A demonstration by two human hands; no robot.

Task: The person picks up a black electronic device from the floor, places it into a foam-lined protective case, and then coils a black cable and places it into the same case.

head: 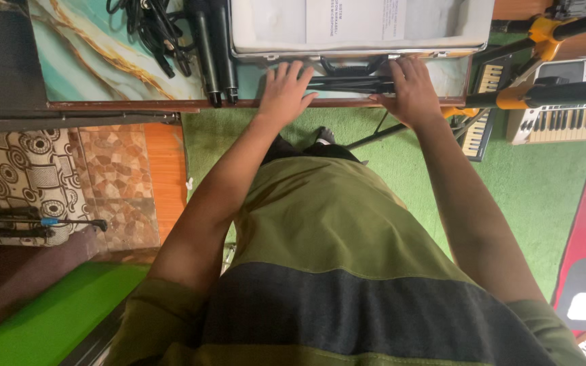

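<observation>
Two bare hands flat on the marbled teal surface, at the near edge of a silver hard case. Left hand spread open beside two black microphones, gripping nothing. Right hand palm down, fingers touching the case's latch edge, grip loose, holding nothing. Black folded stand between both hands.

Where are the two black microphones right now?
In the head view, the two black microphones lie side by side on the marbled table, just beyond the left hand, between tangled black cables and the open case.
</observation>
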